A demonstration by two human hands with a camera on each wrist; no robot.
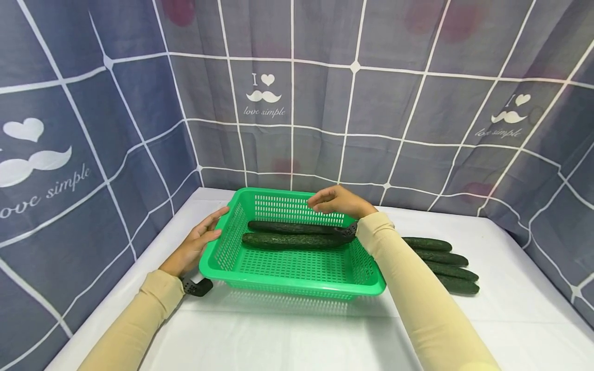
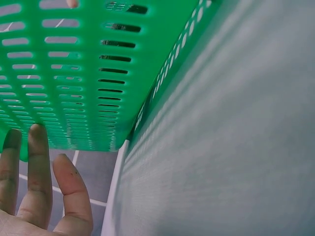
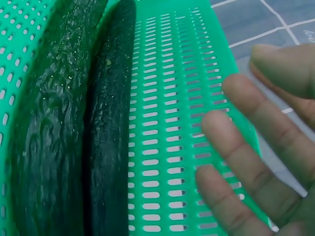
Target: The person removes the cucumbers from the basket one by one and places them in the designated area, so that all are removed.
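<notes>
A green plastic basket [image 1: 287,286] with slotted walls stands on the table. Two dark green cucumbers lie side by side in its far half, the nearer cucumber [image 1: 292,240] and the farther cucumber [image 1: 287,227]. My left hand [image 1: 195,245] is at the basket's left end, its fingers straight against the outer wall and rim; the left wrist view shows the fingertips [image 2: 38,130] by the slots. Above the basket's far right part hovers my right hand [image 1: 341,201], fingers loosely bent with nothing between them. In the right wrist view its fingers [image 3: 241,147] are apart from both cucumbers.
Several more cucumbers [image 1: 457,271] lie in a row right of the basket, partly hidden by my right sleeve [image 1: 417,288]. A white cloth [image 1: 260,337] covers the table. A grey checked curtain [image 1: 320,103] hangs behind and along both sides.
</notes>
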